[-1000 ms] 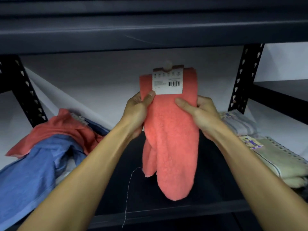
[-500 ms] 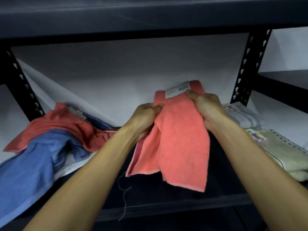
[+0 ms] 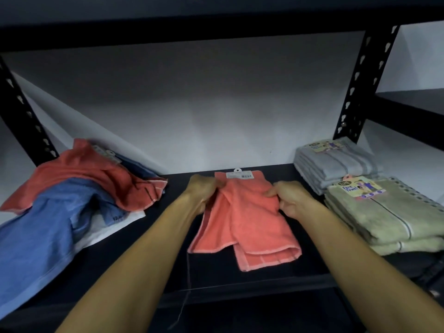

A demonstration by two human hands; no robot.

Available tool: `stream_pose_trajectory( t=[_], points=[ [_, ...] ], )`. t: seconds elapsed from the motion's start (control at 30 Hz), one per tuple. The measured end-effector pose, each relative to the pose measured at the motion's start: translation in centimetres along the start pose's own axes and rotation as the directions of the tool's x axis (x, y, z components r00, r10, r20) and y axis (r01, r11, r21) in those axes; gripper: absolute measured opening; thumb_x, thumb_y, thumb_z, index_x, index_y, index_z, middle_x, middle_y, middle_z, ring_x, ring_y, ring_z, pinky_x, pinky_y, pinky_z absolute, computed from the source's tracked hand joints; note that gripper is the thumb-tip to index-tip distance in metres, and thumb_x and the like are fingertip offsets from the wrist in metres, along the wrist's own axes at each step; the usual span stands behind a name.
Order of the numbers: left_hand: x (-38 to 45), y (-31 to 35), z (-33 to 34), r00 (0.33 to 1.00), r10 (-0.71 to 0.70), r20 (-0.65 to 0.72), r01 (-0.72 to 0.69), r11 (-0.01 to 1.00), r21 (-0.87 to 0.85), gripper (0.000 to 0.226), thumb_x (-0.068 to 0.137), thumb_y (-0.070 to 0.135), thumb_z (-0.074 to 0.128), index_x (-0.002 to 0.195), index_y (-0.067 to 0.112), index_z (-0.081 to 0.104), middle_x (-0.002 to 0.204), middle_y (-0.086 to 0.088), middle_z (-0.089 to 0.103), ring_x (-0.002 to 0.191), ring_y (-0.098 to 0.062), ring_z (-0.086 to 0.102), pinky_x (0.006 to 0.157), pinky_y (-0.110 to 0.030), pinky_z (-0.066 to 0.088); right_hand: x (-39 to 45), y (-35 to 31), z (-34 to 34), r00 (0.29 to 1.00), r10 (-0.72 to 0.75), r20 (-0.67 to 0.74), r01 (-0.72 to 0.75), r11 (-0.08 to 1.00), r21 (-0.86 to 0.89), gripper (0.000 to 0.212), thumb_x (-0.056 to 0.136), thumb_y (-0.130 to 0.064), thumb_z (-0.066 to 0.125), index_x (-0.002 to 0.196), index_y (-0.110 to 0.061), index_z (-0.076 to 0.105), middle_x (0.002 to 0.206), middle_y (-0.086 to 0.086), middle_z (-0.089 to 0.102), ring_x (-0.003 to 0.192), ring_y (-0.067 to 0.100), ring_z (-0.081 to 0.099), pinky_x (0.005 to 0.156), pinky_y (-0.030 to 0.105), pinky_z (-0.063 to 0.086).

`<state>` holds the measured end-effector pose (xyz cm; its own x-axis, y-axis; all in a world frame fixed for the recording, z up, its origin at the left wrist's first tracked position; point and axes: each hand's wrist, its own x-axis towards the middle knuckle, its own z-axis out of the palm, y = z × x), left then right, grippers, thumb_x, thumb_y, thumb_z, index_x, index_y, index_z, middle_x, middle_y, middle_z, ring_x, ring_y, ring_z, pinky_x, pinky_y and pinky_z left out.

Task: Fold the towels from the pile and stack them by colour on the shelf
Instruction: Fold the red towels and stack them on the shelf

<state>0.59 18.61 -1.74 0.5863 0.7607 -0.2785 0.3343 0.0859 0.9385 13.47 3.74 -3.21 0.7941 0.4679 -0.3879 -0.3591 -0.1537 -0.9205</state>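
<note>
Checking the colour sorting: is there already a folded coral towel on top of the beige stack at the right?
No: the beige stack carries only its paper label on top, and the coral towel lies mid-shelf, gripped by both hands.

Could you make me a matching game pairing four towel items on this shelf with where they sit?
Things:
1. coral towel
2. grey stack
3. beige stack
4. blue towel

Places:
A. back right corner
B. front right, nearer than the grey ones
C. left, in the unfolded pile
D. middle, held by both hands

Pairs: 1-D, 2-A, 3-B, 4-C. The left hand and right hand each pinch the coral towel.
</note>
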Motion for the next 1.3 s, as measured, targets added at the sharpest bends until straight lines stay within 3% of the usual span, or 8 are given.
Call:
stream_pose_trajectory(
  t=[0.23, 0.37, 0.47, 0.6, 0.77, 0.9, 1.07, 1.3],
  points=[
    [1.8, -1.4, -0.7, 0.995, 0.098, -0.003, -0.094, 0.965, 0.245, 0.021, 0.083, 0.026, 0.074, 0.075, 0.009, 0.064, 0.078, -0.013, 0.069, 0.065, -0.024, 0.064, 0.069, -0.042, 0.06, 0.0, 2.1, 0.4, 0.971, -0.197, -0.135, 0.153, 0.946, -0.286, 0.031, 0.08, 0.003, 0.063, 0.11, -0.005, 0.062, 0.105, 0.009, 0.06, 0.093, 0.022, 0.061, 0.083, 0.035, 0.055],
    [-0.5, -2.4, -1.1, 0.94, 0.326, -0.101, -0.231, 0.826, 0.514, 0.043, 0.094, 0.037, 0.06, 0.127, 0.008, 0.057, 0.125, -0.011, 0.063, 0.11, -0.029, 0.061, 0.089, -0.035, 0.046, -3.2, 3.2, -0.1, 0.727, -0.683, 0.07, 0.552, 0.521, -0.651, 0.037, 0.084, -0.022, 0.07, 0.12, -0.022, 0.061, 0.113, -0.002, 0.057, 0.105, 0.018, 0.056, 0.09, 0.04, 0.05],
    [-5.2, -2.9, -2.1, 0.766, 0.612, -0.198, -0.408, 0.7, 0.586, 0.019, 0.094, 0.031, 0.058, 0.107, 0.019, 0.062, 0.102, 0.001, 0.067, 0.095, -0.023, 0.062, 0.079, -0.032, 0.047, -7.1, 4.2, 0.3, 0.653, -0.619, 0.437, 0.731, 0.363, -0.578, 0.043, 0.079, -0.048, 0.072, 0.118, -0.032, 0.062, 0.1, -0.02, 0.054, 0.092, 0.002, 0.054, 0.084, 0.032, 0.051],
    [-10.4, -6.5, -3.0, 0.674, 0.731, 0.105, -0.597, 0.456, 0.66, 0.007, 0.089, 0.028, 0.059, 0.088, 0.029, 0.066, 0.081, 0.017, 0.065, 0.077, -0.007, 0.061, 0.067, -0.029, 0.052, -7.7, 5.3, 1.5, 0.599, -0.468, 0.649, 0.733, -0.006, -0.68, 0.067, 0.078, -0.061, 0.067, 0.137, -0.036, 0.047, 0.116, -0.016, 0.044, 0.109, 0.003, 0.041, 0.088, 0.029, 0.045],
    [-10.6, -11.1, -4.0, 0.455, 0.735, 0.503, -0.794, 0.08, 0.602, 0.02, 0.092, 0.035, 0.058, 0.101, 0.024, 0.072, 0.1, 0.016, 0.065, 0.095, -0.004, 0.059, 0.07, -0.028, 0.055, -6.5, 4.9, 1.4, 0.651, -0.582, 0.488, 0.745, 0.365, -0.559, 0.011, 0.086, -0.027, 0.071, 0.096, -0.031, 0.074, 0.086, -0.021, 0.054, 0.075, -0.008, 0.05, 0.064, 0.01, 0.037],
    [-10.1, -11.6, -4.1, 0.381, 0.733, 0.564, -0.782, -0.07, 0.62, 0.029, 0.094, 0.04, 0.059, 0.106, 0.019, 0.074, 0.104, 0.011, 0.069, 0.098, -0.007, 0.06, 0.077, -0.03, 0.056, -6.2, 2.6, -0.3, 0.736, -0.658, 0.159, 0.674, 0.693, -0.256, 0.02, 0.078, -0.008, 0.076, 0.093, -0.021, 0.076, 0.091, -0.002, 0.067, 0.07, -0.008, 0.058, 0.069, 0.012, 0.046],
    [-10.6, -11.6, -4.0, 0.395, 0.743, 0.54, -0.747, -0.082, 0.659, 0.032, 0.095, 0.044, 0.056, 0.099, 0.019, 0.075, 0.094, 0.011, 0.069, 0.089, -0.009, 0.061, 0.068, -0.03, 0.056, -6.2, 1.2, -3.9, 0.747, -0.658, -0.095, 0.639, 0.751, -0.167, 0.038, 0.087, 0.002, 0.065, 0.121, -0.016, 0.062, 0.085, 0.002, 0.063, 0.052, -0.002, 0.057, 0.054, 0.014, 0.05],
    [-11.2, -11.4, -3.6, 0.403, 0.746, 0.531, -0.727, -0.092, 0.68, 0.031, 0.095, 0.041, 0.052, 0.093, 0.021, 0.076, 0.089, 0.012, 0.07, 0.081, -0.009, 0.062, 0.06, -0.028, 0.055, -8.3, 3.4, -5.0, 0.574, -0.816, 0.068, 0.255, 0.099, -0.962, 0.067, 0.072, 0.01, 0.059, 0.137, -0.005, 0.047, 0.115, 0.024, 0.05, 0.105, 0.042, 0.048, 0.064, 0.046, 0.048]
  ],
)
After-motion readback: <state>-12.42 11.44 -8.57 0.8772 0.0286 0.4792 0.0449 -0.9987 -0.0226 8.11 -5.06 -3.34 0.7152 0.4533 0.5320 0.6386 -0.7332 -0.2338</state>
